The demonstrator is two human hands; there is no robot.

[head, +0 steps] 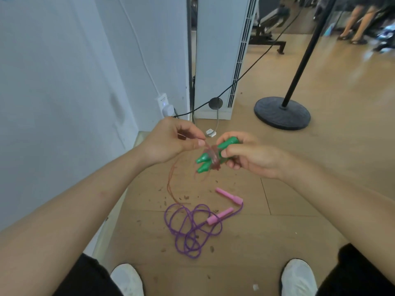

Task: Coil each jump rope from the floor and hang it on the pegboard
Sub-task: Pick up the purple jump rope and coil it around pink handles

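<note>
Gripping green handles (pixel 204 161) with right hand (pixel 252 155), pinching thin red cord (pixel 213 155) with left hand (pixel 171 139); light, limp, likely slippery, best held at handles.

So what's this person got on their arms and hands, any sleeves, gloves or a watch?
Nothing shows. The left forearm and right forearm are bare to the frame edge, no sleeves. The left grip and right grip have no gloves or rings, the wrists no watch. Below: black trousers, white shoes.
</note>
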